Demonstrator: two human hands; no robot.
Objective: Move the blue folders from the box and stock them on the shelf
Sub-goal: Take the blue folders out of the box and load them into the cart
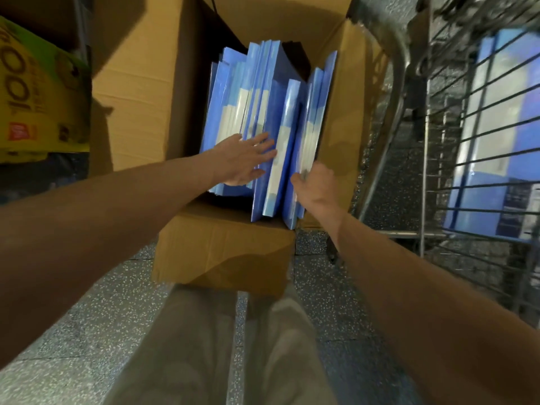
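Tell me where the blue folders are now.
Head view, centre: the blue folders stand on edge in the open cardboard box, left of the wire cart; the left hand lies flat on them, the right hand grips the rightmost bunch.

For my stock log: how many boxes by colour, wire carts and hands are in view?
Brown cardboard box: 1
Yellow box: 1
Wire cart: 1
Hands: 2, left hand flat on the blue folders, right hand gripping some
Total: 5
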